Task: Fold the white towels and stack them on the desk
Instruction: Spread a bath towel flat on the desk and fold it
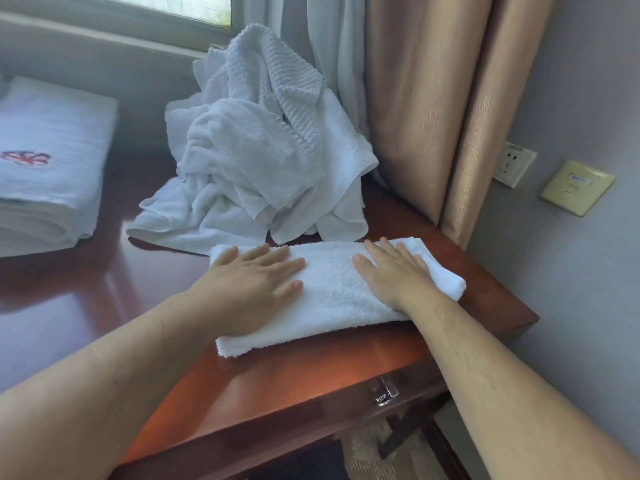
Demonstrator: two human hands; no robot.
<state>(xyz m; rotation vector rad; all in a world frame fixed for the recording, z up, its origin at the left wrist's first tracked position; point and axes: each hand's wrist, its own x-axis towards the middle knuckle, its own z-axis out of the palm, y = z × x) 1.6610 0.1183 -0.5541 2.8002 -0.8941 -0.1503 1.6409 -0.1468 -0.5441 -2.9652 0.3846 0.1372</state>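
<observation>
A folded white towel (332,292) lies as a long strip on the reddish wooden desk (277,379), near its front right corner. My left hand (256,282) presses flat on the towel's left part, fingers straight and spread. My right hand (391,271) presses flat on its right part. Behind the strip, a heap of unfolded white towels (256,147) is piled against the curtains. At the far left of the desk sits a stack of folded white towels (45,168) with a red embroidered mark on top.
Beige and white curtains (433,98) hang behind the heap, below a window. The grey wall on the right carries a socket (514,164) and a switch plate (576,187). A metal drawer handle (386,393) shows under the desk's front edge.
</observation>
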